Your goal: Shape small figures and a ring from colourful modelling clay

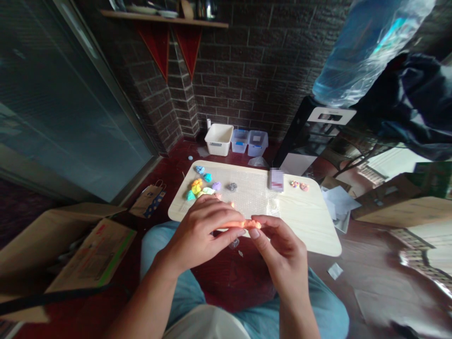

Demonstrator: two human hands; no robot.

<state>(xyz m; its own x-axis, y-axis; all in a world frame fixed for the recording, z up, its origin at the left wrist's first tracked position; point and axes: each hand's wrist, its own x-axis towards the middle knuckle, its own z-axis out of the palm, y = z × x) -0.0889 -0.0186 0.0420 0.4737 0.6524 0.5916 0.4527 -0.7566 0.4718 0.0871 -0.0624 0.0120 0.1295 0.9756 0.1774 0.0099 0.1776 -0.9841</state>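
Between my two hands is a piece of soft orange modelling clay [252, 224], held above the near edge of the low table. My left hand [208, 226] pinches its left end between thumb and fingers. At the other end, my right hand [282, 240] has its thumb and forefinger closed on the clay. Beyond my left hand lie several lumps of coloured clay, among them a yellow lump [196, 189], a purple lump [216, 186] and a grey lump [232, 187]. Part of this group is hidden behind my left hand.
The pale table [303, 221] carries a clear bubble-wrap sheet [250, 193], a small box [276, 180] and two little multicoloured pieces [299, 185] on the right. Behind stand a white bin [219, 140] and clear tubs [257, 142]. Cardboard boxes [95, 254] and a water dispenser [300, 136] flank the table.
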